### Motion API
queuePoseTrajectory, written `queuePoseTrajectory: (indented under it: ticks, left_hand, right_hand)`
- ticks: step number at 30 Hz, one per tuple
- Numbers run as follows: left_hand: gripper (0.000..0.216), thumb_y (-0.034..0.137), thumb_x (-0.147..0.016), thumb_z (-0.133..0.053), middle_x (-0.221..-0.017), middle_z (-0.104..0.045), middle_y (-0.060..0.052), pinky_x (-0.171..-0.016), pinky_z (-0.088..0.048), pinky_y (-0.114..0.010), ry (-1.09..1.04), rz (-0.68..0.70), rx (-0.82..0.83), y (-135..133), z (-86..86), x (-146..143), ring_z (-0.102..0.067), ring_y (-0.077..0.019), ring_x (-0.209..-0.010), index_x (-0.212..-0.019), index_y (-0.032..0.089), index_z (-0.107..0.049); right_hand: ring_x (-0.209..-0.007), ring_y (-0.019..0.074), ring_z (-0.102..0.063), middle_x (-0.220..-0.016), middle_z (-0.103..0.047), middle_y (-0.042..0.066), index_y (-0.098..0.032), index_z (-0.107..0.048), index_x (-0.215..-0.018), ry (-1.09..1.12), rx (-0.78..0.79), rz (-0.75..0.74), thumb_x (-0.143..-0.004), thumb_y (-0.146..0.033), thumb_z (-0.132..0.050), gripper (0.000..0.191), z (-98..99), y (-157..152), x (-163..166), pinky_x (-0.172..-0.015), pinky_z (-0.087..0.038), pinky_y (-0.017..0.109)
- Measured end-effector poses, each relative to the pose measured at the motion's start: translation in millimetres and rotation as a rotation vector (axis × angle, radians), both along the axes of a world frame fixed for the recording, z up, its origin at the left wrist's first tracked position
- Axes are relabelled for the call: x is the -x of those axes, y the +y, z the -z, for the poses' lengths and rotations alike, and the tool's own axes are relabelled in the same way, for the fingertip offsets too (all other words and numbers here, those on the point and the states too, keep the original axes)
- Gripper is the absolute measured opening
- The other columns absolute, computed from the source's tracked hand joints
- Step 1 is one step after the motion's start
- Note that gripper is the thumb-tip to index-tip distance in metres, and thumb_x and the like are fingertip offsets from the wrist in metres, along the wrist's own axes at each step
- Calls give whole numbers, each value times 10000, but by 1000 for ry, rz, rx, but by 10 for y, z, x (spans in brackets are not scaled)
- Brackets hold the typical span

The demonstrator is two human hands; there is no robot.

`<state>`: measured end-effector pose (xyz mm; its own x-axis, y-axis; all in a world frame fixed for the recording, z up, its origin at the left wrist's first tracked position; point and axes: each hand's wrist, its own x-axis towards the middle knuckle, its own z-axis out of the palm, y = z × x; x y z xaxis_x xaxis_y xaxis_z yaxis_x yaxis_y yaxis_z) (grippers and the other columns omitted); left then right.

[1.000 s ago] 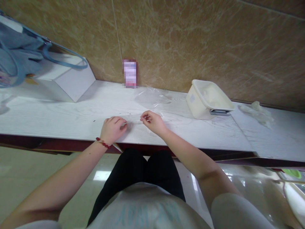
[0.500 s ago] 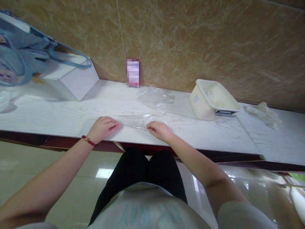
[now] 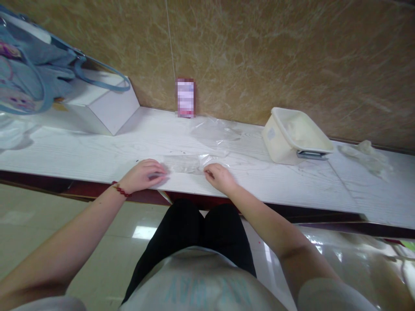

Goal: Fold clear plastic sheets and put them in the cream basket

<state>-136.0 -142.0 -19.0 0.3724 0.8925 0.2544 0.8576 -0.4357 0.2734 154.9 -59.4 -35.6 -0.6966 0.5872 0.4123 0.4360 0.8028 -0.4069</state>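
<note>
Close to the front edge of the white tabletop (image 3: 262, 183), toward its left half, a clear plastic piece (image 3: 183, 164) lies stretched out lengthwise, between the person's two hands. The left hand (image 3: 145, 175), a red bead bracelet (image 3: 122, 190) at its wrist, rests at the plastic's left end, fingers bent and thumb just below them; whether they pinch it, I cannot tell. The right hand (image 3: 219, 177) is at the plastic's front side, toward its right end, its fingers curled in near the thumb; again I cannot tell whether the film is caught between them. Behind, toward the back edge, lies a second clear sheet (image 3: 212, 129), beside a blurred upright object (image 3: 186, 98) against the wall. Farther right along that back edge stands an open cream tub (image 3: 280, 142) with a grey clip, then crumpled translucent plastic (image 3: 369, 157). Toward the back left are a white box (image 3: 113, 108) and a blue bag (image 3: 55, 65).
</note>
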Motion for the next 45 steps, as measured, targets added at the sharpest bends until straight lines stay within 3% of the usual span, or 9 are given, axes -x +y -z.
queuePoseTrajectory:
  ticks: [5, 13, 18, 30, 38, 42, 45]
  left_hand:
    - [326, 354, -807, -390, -990, -619, -76, -859, -431, -345, -62, -242, -50, 42, -51, 48, -552, -188, -942, -986, 158, -579]
    - [395, 328, -841, -321, -1162, -562, -85, -983, -355, -350, -20, -154, 13, 168, 55, 68, -468, -179, -1118, -1114, 136, -532]
    - [433, 342, -857, -288, -1237, -521, -76, -1023, -315, -357, 30, -139, 39, 168, 129, 67, -406, -176, -1193, -1167, 139, -511]
    - [456, 356, -863, -263, -1246, -524, -37, -1040, -291, -365, 78, -139, 50, 190, 154, 87, -384, -165, -1218, -1187, 159, -516]
    - [525, 476, -854, -245, -1241, -530, -29, -1038, -280, -361, 165, -197, 101, 241, 183, 92, -372, -181, -1229, -1175, 176, -533]
    - [646, 588, -797, -305, -1302, -462, -90, -1029, -277, -382, 195, -268, 79, 196, 175, 5, -353, -227, -1239, -1237, 141, -460]
    - [659, 557, -803, -326, -1345, -400, -118, -1046, -232, -390, 208, -278, 9, 163, 128, -97, -297, -240, -1270, -1282, 108, -393]
  right_hand:
    - [-738, 140, -558, -794, -615, 46, -178, -568, -846, 23, 56, 92, -768, -164, -457, 137, -28, -20, -2, -725, -442, 256]
    - [-706, 128, -553, -782, -593, 33, -188, -544, -841, 32, 112, 167, -734, -148, -464, 139, -11, -14, -12, -704, -441, 243]
    - [-712, 121, -552, -795, -597, 36, -187, -551, -841, 19, 112, 135, -755, -160, -454, 132, -10, -13, -11, -718, -436, 239]
    - [-692, 119, -545, -755, -593, 20, -195, -556, -825, 44, 110, 116, -758, -174, -467, 114, 11, 0, -7, -709, -432, 237]
    - [-685, 118, -544, -750, -589, 16, -200, -554, -812, 45, 124, 124, -755, -176, -470, 104, 1, -4, -11, -703, -431, 239]
    - [-689, 119, -542, -759, -587, 20, -196, -556, -818, 39, 124, 127, -751, -164, -464, 118, 15, 6, -11, -711, -430, 243]
    - [-713, 125, -544, -787, -591, 33, -189, -561, -821, 22, 120, 114, -749, -151, -456, 132, 11, 11, -13, -714, -430, 244]
